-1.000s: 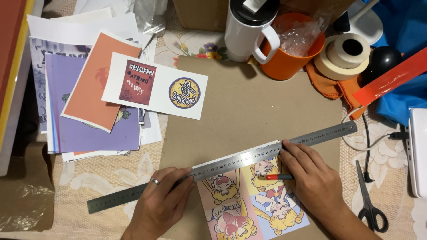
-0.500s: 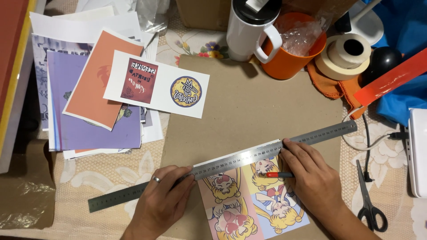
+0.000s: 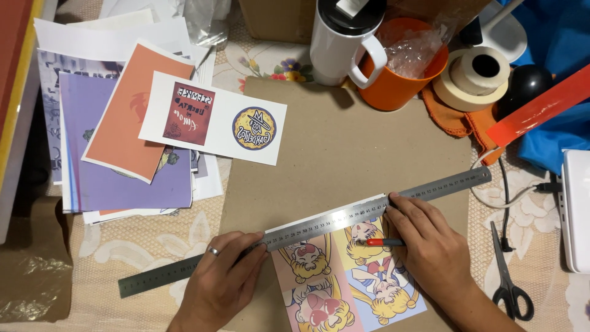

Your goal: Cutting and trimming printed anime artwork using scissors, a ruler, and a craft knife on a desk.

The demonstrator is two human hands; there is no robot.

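A long steel ruler lies slanted across a printed sheet of cartoon figures on a brown cardboard mat. My left hand, with a ring on one finger, presses the ruler down left of the sheet. My right hand rests on the sheet just below the ruler and grips a small red-tipped cutting tool, its tip close to the ruler's edge. The tool's blade is too small to make out.
A pile of printed sheets lies at left. A white mug, an orange cup and rolls of tape stand at the back. Black scissors, a cable and a white device are at right.
My right hand has slid slightly left along the ruler's lower edge with the cutting tool. My left hand and the ruler have stayed in place.
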